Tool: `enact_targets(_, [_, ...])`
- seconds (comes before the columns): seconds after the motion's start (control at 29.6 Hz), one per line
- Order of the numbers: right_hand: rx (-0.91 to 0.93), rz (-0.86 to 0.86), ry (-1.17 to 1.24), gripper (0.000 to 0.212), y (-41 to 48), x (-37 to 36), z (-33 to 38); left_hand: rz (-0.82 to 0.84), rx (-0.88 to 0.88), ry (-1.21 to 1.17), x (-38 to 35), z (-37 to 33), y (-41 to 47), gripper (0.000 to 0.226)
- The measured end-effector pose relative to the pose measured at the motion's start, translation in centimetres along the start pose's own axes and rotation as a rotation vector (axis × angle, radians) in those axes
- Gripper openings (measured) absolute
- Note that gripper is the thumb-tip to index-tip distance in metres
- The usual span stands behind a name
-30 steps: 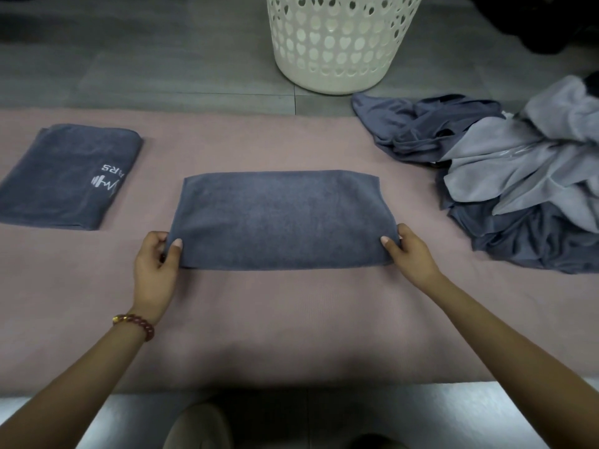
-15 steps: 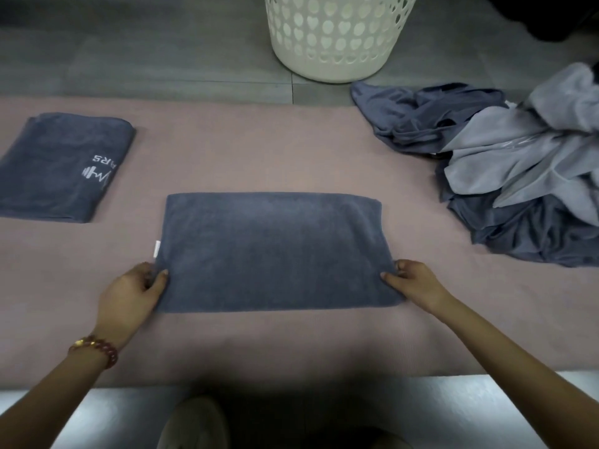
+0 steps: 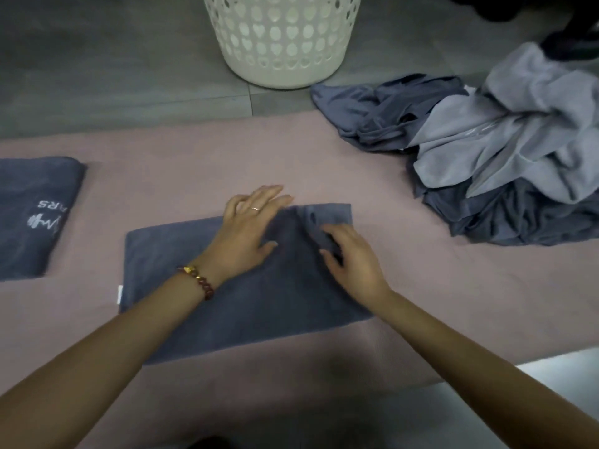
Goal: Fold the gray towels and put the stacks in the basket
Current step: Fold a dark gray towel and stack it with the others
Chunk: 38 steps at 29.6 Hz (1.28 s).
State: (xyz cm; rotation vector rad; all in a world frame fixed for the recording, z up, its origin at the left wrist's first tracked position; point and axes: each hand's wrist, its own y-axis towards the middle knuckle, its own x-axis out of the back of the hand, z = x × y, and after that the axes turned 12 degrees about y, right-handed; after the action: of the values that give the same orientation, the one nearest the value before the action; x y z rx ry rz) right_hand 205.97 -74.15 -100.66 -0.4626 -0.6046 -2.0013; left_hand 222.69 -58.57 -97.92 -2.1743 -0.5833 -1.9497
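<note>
On the mat [image 3: 324, 163], towel [image 3: 259, 306] folds partly hide the right hand's [image 3: 356, 264] fingers [image 3: 340, 231].

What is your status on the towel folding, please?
Left hand flat on the dark gray terry towel, right hand pinching a bunched fold near its right end. Towel on the pink mat, not stacked. Nothing between it and the white perforated plastic basket.

We saw a pink mat [image 3: 324, 157] spread flat over a gray tiled floor [image 3: 97, 76], its far edge running across the view. A dark shape [image 3: 486, 8], too dim to name, sat in the far right corner. A pale strip [image 3: 567, 361] bordered the mat's near right edge.
</note>
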Motion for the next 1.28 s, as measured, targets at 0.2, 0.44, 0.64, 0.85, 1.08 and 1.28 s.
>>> enact_targets(0.2, [0.177, 0.114, 0.034, 0.024, -3.9, 0.3, -0.3, 0.109, -0.293, -0.159, -1.9, -2.2, 1.9, 0.018])
enact_targets(0.44, [-0.735, -0.139, 0.301, 0.028, 3.2, 4.6, -4.9, 0.097, -0.248, -0.294, -0.7, -2.7, -0.6, 0.025])
enact_targets(0.64, [-0.879, 0.22, 0.305, 0.028, 7.3, 5.0, -3.2, 0.123, -0.199, -0.464, 0.2, -3.7, -1.6, 0.025])
enact_targets(0.85, [-0.776, 0.156, -0.055, 0.041, 8.5, 2.5, -4.1, 0.064, -0.153, -0.73, 0.9, -4.0, -2.3, 0.022])
enact_targets(1.08, [-0.55, 0.092, -0.023, 0.022, 9.4, 2.1, -3.7, 0.003, -0.017, -0.832, 0.9, -2.9, -2.5, 0.028])
enact_targets(1.28, [-0.808, 0.385, -0.26, 0.034, 9.1, 4.1, -3.0, 0.032, -0.009, -0.753, 0.4, -3.6, -1.8, 0.017])
